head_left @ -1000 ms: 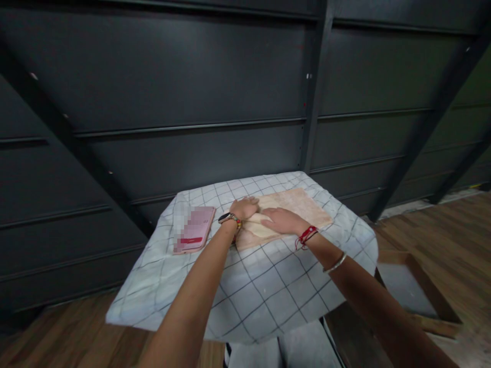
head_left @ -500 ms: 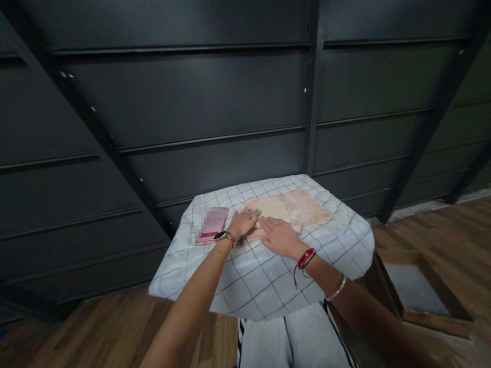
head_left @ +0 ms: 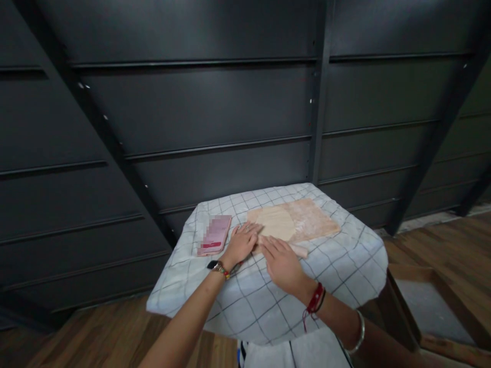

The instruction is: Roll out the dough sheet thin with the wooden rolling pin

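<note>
A thin pale sheet of dough (head_left: 274,223) lies on a floured wooden board (head_left: 316,220). Along the near edge of the board is a light rolling pin (head_left: 299,250), its right end sticking out past my right hand (head_left: 282,260). That hand rests on the pin with its fingers stretched out flat. My left hand (head_left: 242,242) lies toward the pin's left end, fingers extended and slightly spread, touching the dough's left edge. Both hands cover most of the pin, so its left part is hidden.
A pink phone-like device (head_left: 217,235) with a partly blurred screen lies left of the board. A white checked cloth (head_left: 253,301) covers the small table. Dark metal panels (head_left: 230,107) rise behind it. On the floor at right sits an open cardboard box (head_left: 431,306).
Both hands and the rolling pin have moved back toward me, so more of the dough shows. The whole view has also shifted slightly.
</note>
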Demonstrator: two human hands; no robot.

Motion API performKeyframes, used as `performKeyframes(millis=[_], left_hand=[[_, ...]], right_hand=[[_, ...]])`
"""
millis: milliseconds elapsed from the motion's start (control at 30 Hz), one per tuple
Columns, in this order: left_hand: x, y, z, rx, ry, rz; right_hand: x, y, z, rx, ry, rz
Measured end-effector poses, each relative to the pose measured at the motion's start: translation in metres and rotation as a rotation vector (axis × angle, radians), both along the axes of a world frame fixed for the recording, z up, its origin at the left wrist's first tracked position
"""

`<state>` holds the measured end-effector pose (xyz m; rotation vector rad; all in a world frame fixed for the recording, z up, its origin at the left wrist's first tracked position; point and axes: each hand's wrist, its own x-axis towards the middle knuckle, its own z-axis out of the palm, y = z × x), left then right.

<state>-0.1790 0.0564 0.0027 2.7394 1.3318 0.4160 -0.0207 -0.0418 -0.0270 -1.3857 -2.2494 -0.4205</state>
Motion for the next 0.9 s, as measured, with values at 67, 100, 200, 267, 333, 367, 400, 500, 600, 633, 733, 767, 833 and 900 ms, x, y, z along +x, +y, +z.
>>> performKeyframes(millis=[67, 100, 200, 267, 333, 367, 400, 500, 600, 633, 733, 767, 833, 900], left_hand=[[0.000, 0.000, -0.001, 0.016, -0.001, 0.014], [0.000, 0.000, -0.001, 0.020, -0.001, 0.019], [0.002, 0.003, -0.001, 0.013, 0.004, 0.000], [0.002, 0.007, 0.000, 0.007, 0.006, -0.013], [0.004, 0.012, 0.003, 0.017, 0.001, 0.012], [0.005, 0.015, 0.006, 0.032, -0.008, 0.030], [0.007, 0.018, 0.009, 0.050, -0.017, 0.047], [0.016, 0.032, 0.019, 0.084, -0.008, 0.064], [0.030, 0.049, 0.023, 0.053, 0.081, 0.042], [0.036, 0.054, 0.022, 0.035, 0.113, 0.029], [0.052, 0.071, 0.018, 0.013, 0.155, 0.005], [0.056, 0.077, 0.016, 0.013, 0.155, 0.006], [0.061, 0.088, 0.015, 0.003, 0.157, 0.033], [0.064, 0.099, 0.015, -0.024, 0.165, 0.075]], right_hand=[[0.007, 0.001, 0.008, -0.047, -0.019, -0.037], [0.013, 0.001, 0.013, -0.085, -0.036, -0.068], [0.031, 0.004, 0.036, -0.234, -0.102, -0.135], [0.042, 0.008, 0.052, -0.277, -0.138, -0.093], [0.052, 0.017, 0.068, -0.254, -0.168, -0.027], [0.057, 0.023, 0.075, -0.235, -0.184, 0.000], [0.062, 0.031, 0.081, -0.221, -0.192, 0.018], [0.084, 0.057, 0.093, -0.228, -0.153, 0.107], [0.109, 0.082, 0.089, -0.284, -0.068, 0.174], [0.116, 0.090, 0.084, -0.312, -0.036, 0.180], [0.132, 0.113, 0.064, -0.356, 0.097, 0.163], [0.134, 0.122, 0.056, -0.339, 0.138, 0.136], [0.136, 0.141, 0.043, -0.295, 0.171, 0.022], [0.136, 0.160, 0.034, -0.296, 0.140, -0.098]])
